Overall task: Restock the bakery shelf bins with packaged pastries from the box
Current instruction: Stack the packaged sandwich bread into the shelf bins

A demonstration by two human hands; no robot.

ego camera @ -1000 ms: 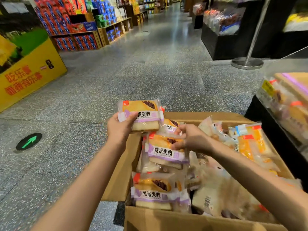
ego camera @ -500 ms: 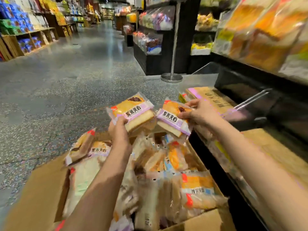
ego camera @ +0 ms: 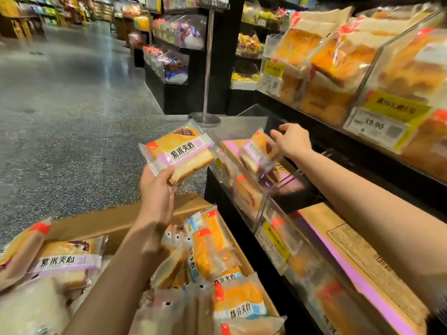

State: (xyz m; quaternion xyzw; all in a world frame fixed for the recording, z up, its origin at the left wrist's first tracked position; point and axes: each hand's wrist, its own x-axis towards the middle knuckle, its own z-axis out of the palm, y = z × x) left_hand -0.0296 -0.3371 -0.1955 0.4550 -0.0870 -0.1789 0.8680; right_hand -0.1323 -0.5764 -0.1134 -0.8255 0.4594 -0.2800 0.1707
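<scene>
1. Pastries: I see two purple-label packs in hand, the rest lying in the cardboard box [ego camera: 113, 221] at bottom left.
2. Left hand [ego camera: 156, 192] is raised above the box and grips one purple-label pastry pack [ego camera: 177, 153] by its lower corner, thumb on the front face, fingers curled behind. The pack is tilted, label facing the camera, clear of the shelf.
3. Right hand [ego camera: 291, 141] reaches over the clear front wall of the lower shelf bin [ego camera: 244, 187]. Thumb and fingers pinch the top edge of a second purple-label pack [ego camera: 256, 153], index finger lifted. That pack sits inside the bin opening, seen partly through the clear wall; I can't tell whether it rests on anything.
4. Through the bin's front I make out at least one more orange-wrapped pack [ego camera: 248, 198] lower down, blurred.
5. Box contents: a purple-label pack [ego camera: 65, 262] at the left, blue-label packs [ego camera: 238, 308] at the right near the shelf, more wrapped slices jumbled between. Box flaps are open.
6. A flat carton with purple tape [ego camera: 362, 269] lies on the lower shelf, under my right forearm.
7. Upper shelf bins [ego camera: 338, 64] at the right are full of orange-wrapped bread, with a yellow price tag [ego camera: 384, 117] on the front.
8. A metal stand [ego camera: 206, 68] is on the aisle floor beyond the hands.
</scene>
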